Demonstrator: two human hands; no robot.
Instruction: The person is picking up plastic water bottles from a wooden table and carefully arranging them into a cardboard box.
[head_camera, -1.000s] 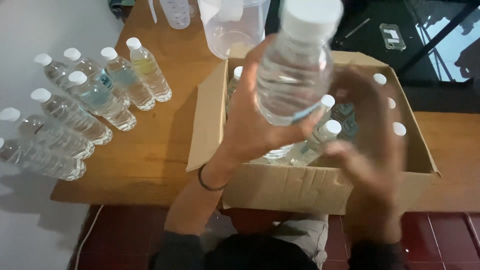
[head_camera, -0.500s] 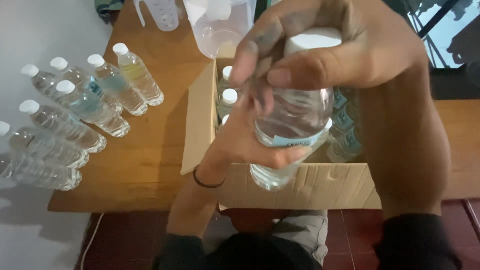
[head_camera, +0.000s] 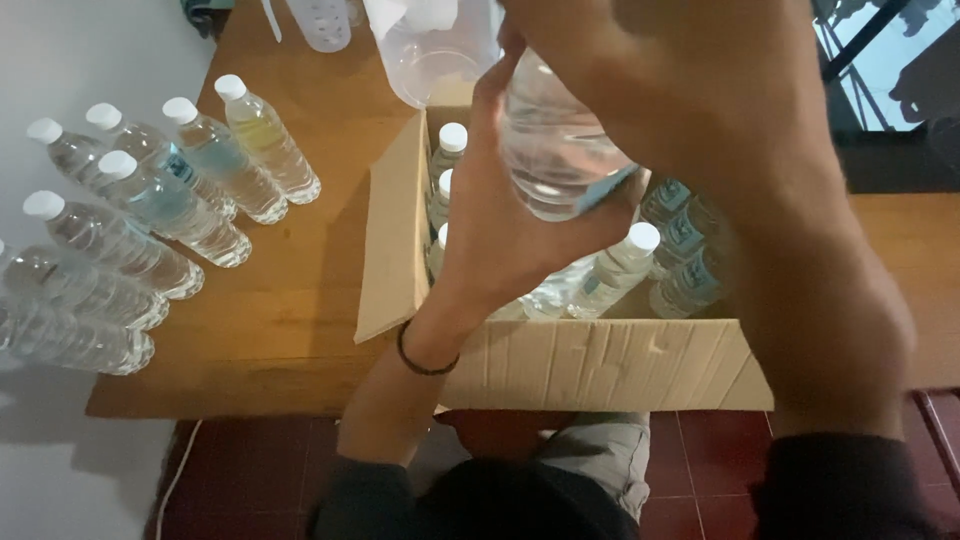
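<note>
Nearest, the right hand (head_camera: 700, 110) looms over the top of a clear water bottle (head_camera: 555, 160), its fingers out of view, so its grip cannot be told. The left hand (head_camera: 510, 230) has its grip wrapped around that bottle's body from below, holding it above the open cardboard box (head_camera: 600, 365). Capped bottles (head_camera: 625, 265) stand inside. Left on the wooden surface (head_camera: 300, 270), more bottles (head_camera: 170, 205) lie in rows; farthest, a clear pitcher (head_camera: 430, 50).

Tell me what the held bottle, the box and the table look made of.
Bottle in the left hand: clear, glossy thin plastic by the look; you see through it and it glints. Box: brown corrugated cardboard, matte, with creased flaps. Table: wood or wood veneer, orange-brown grain, slight sheen; cannot tell which.
</note>
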